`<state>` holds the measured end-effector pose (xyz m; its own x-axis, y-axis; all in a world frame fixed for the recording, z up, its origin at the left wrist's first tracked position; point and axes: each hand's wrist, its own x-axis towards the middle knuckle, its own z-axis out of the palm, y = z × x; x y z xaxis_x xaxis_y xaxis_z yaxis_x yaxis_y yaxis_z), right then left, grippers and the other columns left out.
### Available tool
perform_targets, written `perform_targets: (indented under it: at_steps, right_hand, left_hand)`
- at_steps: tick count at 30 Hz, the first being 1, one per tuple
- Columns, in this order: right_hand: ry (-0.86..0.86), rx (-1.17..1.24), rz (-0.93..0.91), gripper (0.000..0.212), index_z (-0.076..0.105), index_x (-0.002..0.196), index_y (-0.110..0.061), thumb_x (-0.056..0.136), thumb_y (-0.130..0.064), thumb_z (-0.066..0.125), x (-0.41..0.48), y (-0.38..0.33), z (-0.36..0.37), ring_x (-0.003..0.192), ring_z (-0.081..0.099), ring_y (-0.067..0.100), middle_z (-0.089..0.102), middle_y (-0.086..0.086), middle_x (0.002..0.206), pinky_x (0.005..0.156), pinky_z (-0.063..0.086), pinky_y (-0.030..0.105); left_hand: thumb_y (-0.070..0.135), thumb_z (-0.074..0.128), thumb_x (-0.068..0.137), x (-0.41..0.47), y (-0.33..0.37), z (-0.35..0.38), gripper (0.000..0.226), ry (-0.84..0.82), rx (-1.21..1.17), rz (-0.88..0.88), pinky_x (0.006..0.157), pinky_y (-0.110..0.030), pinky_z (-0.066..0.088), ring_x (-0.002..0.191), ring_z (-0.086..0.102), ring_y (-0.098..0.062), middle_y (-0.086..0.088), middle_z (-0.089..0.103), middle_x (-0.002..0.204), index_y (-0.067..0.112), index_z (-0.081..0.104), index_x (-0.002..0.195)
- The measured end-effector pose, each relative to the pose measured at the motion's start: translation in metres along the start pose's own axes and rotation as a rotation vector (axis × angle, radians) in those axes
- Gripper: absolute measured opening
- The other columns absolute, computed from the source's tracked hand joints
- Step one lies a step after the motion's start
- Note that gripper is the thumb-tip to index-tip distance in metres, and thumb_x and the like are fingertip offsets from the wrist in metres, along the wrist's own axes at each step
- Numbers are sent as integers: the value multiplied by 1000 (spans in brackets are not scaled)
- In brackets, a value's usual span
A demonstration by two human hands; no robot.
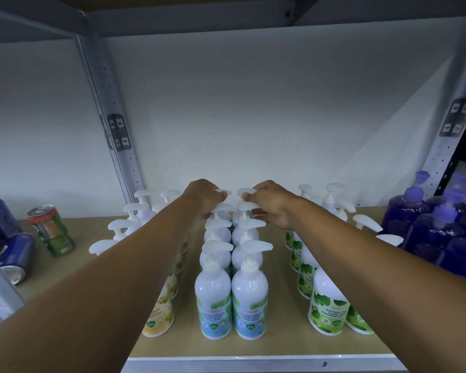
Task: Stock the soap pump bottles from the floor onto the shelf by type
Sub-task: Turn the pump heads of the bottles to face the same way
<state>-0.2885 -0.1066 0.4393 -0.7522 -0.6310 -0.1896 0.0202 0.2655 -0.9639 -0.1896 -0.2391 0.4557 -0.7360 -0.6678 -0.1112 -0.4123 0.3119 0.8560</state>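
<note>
Bare forearms reach from the near edge over the matte tan shelf [280, 343] to the far end of two middle rows of mint bottles [213, 305], glossy white rounded cylinders with blue-green labels. Left hand [203, 200] curls its fingers round the far left pump [224, 192]; right hand [272, 205] pinches the far right pump [244, 192]. Yellow-label bottles [159, 316] stand left, green-label bottles [327, 310] right, translucent purple bottles [428, 227] far right, metal cans [51, 230] far left.

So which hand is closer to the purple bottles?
The right hand. The purple bottles stand off to its right; the left hand is one row farther left.
</note>
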Motion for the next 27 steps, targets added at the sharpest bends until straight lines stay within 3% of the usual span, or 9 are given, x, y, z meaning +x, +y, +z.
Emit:
perform_targets:
  at_steps: [3, 8, 11, 13, 15, 18, 21, 23, 27]
  right_hand:
    - [0, 1, 5, 15, 48, 94, -19, 99, -17, 62, -1, -1, 0, 73, 59, 17, 62, 7, 97, 64, 51, 30]
    - [-7, -27, 15, 6, 57, 95, -16, 99, -18, 62, 0, -2, 0, 79, 60, 20, 64, 12, 107, 75, 56, 35]
    - [20, -66, 19, 11, 63, 101, -16, 97, -26, 62, -5, -7, -4, 97, 60, 24, 60, 10, 116, 93, 53, 40]
    - [50, -110, -7, 21, 60, 108, -15, 96, -32, 62, -15, -15, -9, 111, 57, 29, 56, 9, 123, 100, 51, 42]
    - [78, -135, -41, 31, 57, 118, -13, 96, -34, 61, -30, -23, -18, 115, 57, 31, 56, 12, 126, 100, 51, 43]
    - [94, -113, -92, 33, 58, 122, -13, 97, -33, 61, -63, -33, -38, 110, 60, 27, 58, 12, 126, 89, 54, 36]
    - [129, -94, -170, 22, 64, 111, -15, 96, -31, 61, -104, -38, -64, 100, 63, 24, 65, 9, 121, 91, 54, 38]
    - [167, -90, -218, 20, 66, 109, -14, 96, -29, 61, -133, -37, -82, 104, 66, 23, 69, 6, 116, 93, 54, 38]
    - [256, -58, -282, 15, 69, 104, -15, 95, -25, 63, -185, -24, -116, 104, 68, 21, 73, 3, 107, 93, 54, 39]
  left_hand:
    - [28, 66, 97, 1, 0, 1, 25, -1, -13, 6, 96, -48, 57, 111, 65, -33, -15, 66, 118, 12, 62, 116]
    - [32, 66, 96, 0, 0, 2, 26, -3, -11, 25, 95, -48, 57, 96, 65, -33, -16, 62, 103, 15, 53, 82]
    - [42, 64, 94, -6, 1, -2, 36, -17, -19, 29, 80, -41, 56, 82, 58, -29, -13, 53, 92, 8, 54, 85]
    - [40, 59, 97, -15, 8, -6, 36, 15, 22, 47, 80, -41, 52, 83, 53, -28, -12, 52, 93, 4, 56, 92]
    - [34, 54, 100, -31, 20, -10, 29, 40, 68, 89, 82, -39, 48, 87, 50, -27, -11, 51, 96, 8, 54, 88]
    - [28, 52, 101, -64, 39, -13, 27, 43, 108, 180, 66, -28, 36, 71, 41, -16, -2, 44, 84, 18, 43, 77]
    - [26, 56, 97, -102, 51, -8, 12, 50, 53, 314, 58, -24, 28, 73, 37, -19, -4, 41, 90, 20, 48, 90]
    - [25, 58, 96, -130, 59, -1, 11, 55, 19, 392, 60, -19, 34, 74, 42, -21, -3, 49, 87, 17, 54, 91]
    - [24, 62, 96, -176, 69, 23, 16, 49, -88, 442, 72, -14, 46, 86, 59, -4, 8, 67, 101, 14, 67, 107]
